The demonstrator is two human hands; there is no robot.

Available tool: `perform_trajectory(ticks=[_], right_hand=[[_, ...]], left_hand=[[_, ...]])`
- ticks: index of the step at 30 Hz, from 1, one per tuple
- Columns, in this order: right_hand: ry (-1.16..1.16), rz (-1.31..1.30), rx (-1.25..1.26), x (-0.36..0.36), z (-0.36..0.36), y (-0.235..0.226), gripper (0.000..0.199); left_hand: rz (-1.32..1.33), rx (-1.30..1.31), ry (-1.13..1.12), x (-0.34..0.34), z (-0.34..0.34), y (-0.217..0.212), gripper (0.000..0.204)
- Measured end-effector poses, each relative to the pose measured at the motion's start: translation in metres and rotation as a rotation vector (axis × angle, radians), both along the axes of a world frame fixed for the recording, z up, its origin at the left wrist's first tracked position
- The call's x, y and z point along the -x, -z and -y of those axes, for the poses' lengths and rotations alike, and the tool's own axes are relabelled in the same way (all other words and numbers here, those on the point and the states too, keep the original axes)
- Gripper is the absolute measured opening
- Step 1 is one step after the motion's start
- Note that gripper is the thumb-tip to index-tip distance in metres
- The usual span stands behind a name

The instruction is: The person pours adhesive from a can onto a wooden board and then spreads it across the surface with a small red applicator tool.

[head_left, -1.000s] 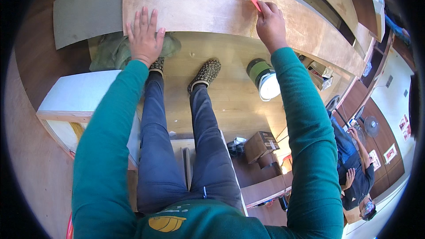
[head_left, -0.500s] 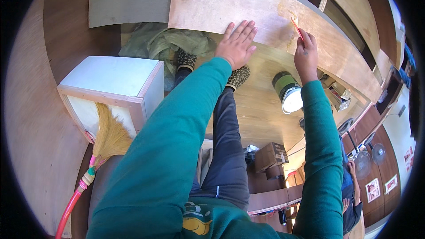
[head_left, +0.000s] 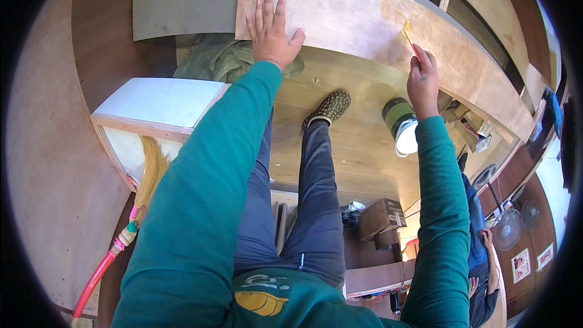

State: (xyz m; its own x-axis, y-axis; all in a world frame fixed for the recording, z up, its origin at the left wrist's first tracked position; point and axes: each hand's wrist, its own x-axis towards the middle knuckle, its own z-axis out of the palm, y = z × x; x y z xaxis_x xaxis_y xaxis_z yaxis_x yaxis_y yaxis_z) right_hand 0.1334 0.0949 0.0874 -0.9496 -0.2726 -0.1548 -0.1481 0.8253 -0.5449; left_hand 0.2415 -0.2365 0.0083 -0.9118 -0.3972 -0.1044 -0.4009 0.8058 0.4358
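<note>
Scraper slanted over board, far end at smear

Red scraper (head_left: pixel 415 52) on the right half of the board (head_left: pixel 334 9). Long axis runs from fist away from body, tilting slightly left, to a yellowish smear (head_left: pixel 407 28). Seen almost edge-on: blade shape hard to make out, grip end hidden in fingers.

Right hand (head_left: pixel 423 79) clasps scraper over board's near edge. Left hand (head_left: pixel 271 37) spread flat, grasping nothing, at board's left end. Board's far left corner cut off. Broom (head_left: pixel 152 173), nearside left of board, partly behind sleeve.
</note>
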Motion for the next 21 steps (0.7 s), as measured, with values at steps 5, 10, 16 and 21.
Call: perform_trajectory(ticks=[5, 10, 16, 21], right_hand=[[0.004, -0.005, 0.011, -0.003, -0.004, -0.002, 0.027], [0.026, 0.013, 0.032, -0.006, -0.008, -0.002, 0.027], [0.041, 0.009, 0.015, -0.011, -0.014, -0.001, 0.027], [0.077, 0.026, 0.033, -0.011, -0.016, -0.001, 0.028]], left_hand=[[-0.014, -0.093, -0.141, 0.016, -0.004, 0.009, 0.1], [-0.026, -0.061, -0.166, 0.019, -0.002, 0.017, 0.092], [-0.133, -0.061, -0.125, 0.015, 0.015, 0.025, 0.071], [-0.096, 0.107, -0.034, 0.009, 0.011, 0.025, 0.069]])
